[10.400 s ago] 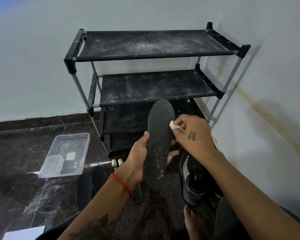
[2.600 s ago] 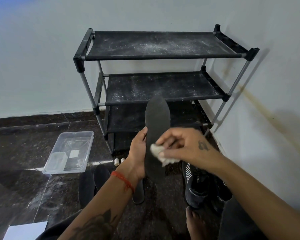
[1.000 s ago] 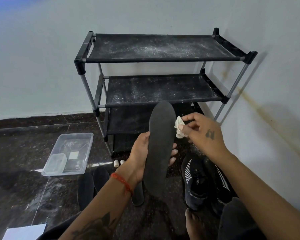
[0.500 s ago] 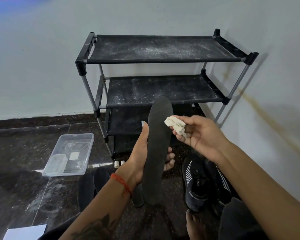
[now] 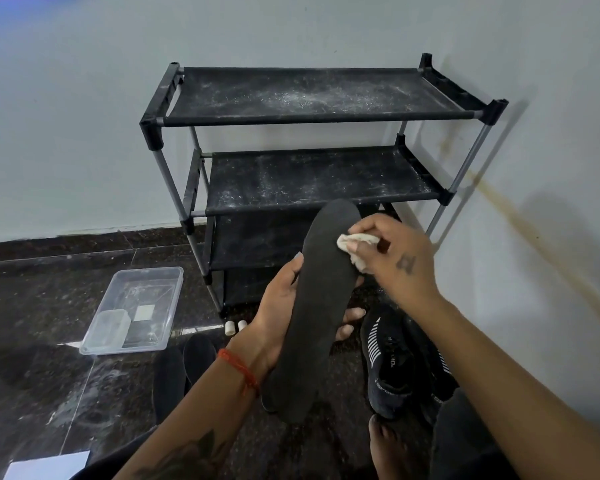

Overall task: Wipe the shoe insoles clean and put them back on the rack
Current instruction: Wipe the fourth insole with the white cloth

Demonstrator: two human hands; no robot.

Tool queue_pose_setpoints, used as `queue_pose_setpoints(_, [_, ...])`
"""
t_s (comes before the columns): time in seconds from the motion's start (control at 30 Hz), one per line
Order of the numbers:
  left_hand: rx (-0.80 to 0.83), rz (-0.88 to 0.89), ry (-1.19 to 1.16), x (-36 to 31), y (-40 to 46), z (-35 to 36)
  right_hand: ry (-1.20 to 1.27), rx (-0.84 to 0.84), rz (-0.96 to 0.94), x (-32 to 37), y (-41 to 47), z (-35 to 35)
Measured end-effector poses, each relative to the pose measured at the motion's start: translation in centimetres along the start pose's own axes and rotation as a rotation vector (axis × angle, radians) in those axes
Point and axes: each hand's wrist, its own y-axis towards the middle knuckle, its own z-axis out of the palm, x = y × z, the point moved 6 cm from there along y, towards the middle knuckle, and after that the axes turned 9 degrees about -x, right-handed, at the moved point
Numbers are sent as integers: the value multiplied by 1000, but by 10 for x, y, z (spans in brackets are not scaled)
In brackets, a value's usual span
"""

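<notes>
The left hand (image 5: 274,317) held a dark insole (image 5: 317,306) from underneath, thumb along its left edge and fingertips showing past its right edge, so the insole stood tilted in front of the shoe rack (image 5: 312,161), its toe end up near the middle shelf. The right hand (image 5: 395,261) pinched a crumpled whitish cloth (image 5: 355,247) between its curled fingers and pressed it against the upper right part of the insole. The insole's upper face looked plain dark grey.

The rack stood in the corner against the pale wall, its black fabric shelves dusted with white powder. On the dark polished floor to its left lay a clear plastic tub (image 5: 134,308) with a smaller clear container inside it. Two more dark insoles (image 5: 184,368) lay flat on the floor below the left forearm, side by side. A pair of black sneakers (image 5: 402,362) with white stripes sat on the floor beneath the right forearm, close to the wall. Two small white caps (image 5: 235,327) lay by the rack's front left leg. A white sheet (image 5: 45,467) showed at the lower left corner, and a bare foot (image 5: 385,441) rested on the floor near the sneakers.
</notes>
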Motion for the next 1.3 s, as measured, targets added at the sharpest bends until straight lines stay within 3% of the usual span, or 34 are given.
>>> queue_pose_setpoints(0.13, [-55,69,-86,-4,6,-10,-175,61,-148,3,-8,16])
queue_pose_setpoints(0.3, [-93,74,-58,-6,11,-18,-126,160,-76,3,-11,24])
queue_pose_setpoints(0.53, [-40,62,19,-7,2,-12,-50,291,-212,21,-27,36])
queue_pose_setpoints(0.67, [-32,36,21,-6,0,-7,-170,118,-200,13,-18,25])
queue_pose_setpoints(0.8, [-39,12,-16,-2,0,-5,-34,30,-78,10,-17,20])
queue_pose_setpoints(1.03, [-124,49,-15,-8,3,-16,81,434,-144,28,-35,36])
queue_pose_setpoints(1.1, [-124,27,-29,-5,4,-15,-53,323,-184,19,-25,28])
queue_pose_setpoints(1.2, [-118,2,-38,1,5,-11,-188,17,-177,11,-10,12])
queue_pose_setpoints(1.3, [-100,16,6,4,5,-6,-101,-7,-123,16,-16,17])
